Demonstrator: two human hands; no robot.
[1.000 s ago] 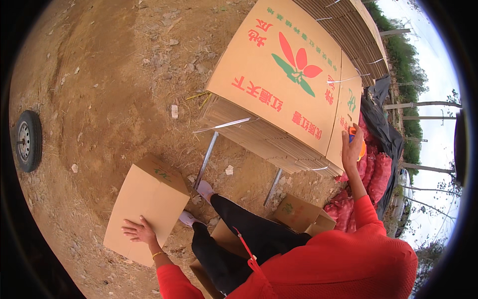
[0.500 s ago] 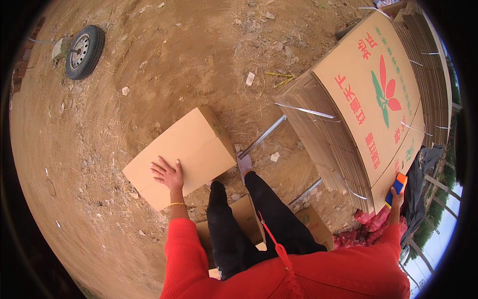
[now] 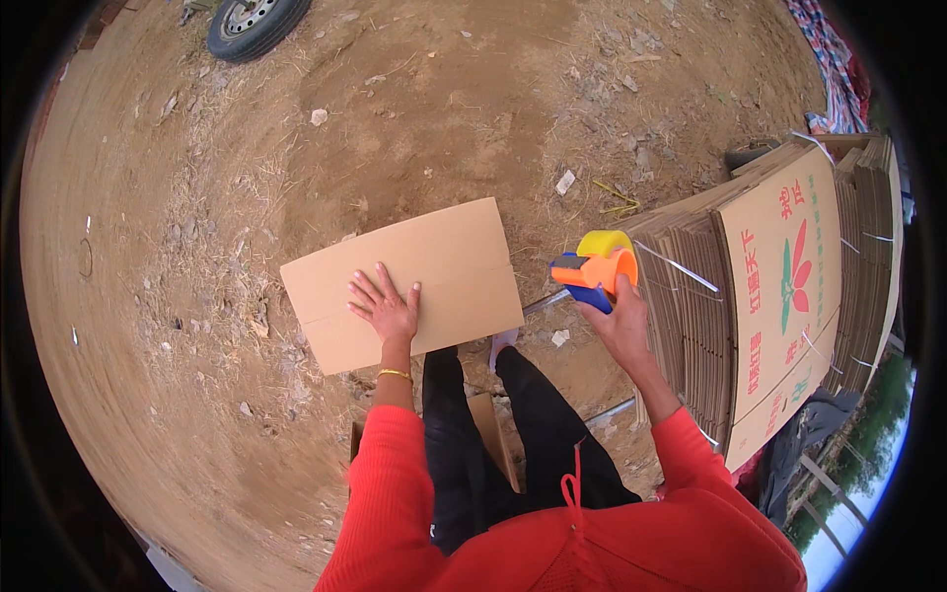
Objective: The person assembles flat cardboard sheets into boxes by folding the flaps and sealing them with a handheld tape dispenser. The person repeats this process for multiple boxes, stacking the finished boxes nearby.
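A plain brown cardboard box (image 3: 454, 247) stands in front of my legs, its closed flaps meeting in a seam across the top. My left hand (image 3: 388, 308) lies flat on it with the fingers spread. Raised to the right of the box, my right hand (image 3: 621, 321) grips an orange and blue tape dispenser (image 3: 597, 274) that carries a roll of yellow tape (image 3: 604, 243). The dispenser is apart from the box. My palm hides part of its handle.
Bundled flat cardboard sheets (image 3: 779, 296), tied with white straps, are stacked on the right. A metal bar (image 3: 547, 302) runs between box and stack. A wheel with a tyre (image 3: 256, 28) is at the far left. Another open box (image 3: 491, 439) sits between my legs on the dirt ground.
My right hand has brought the tape dispenser from the stack leftward, close to the box. The left hand stays flat on the box, which now appears turned more level. The view has shifted.
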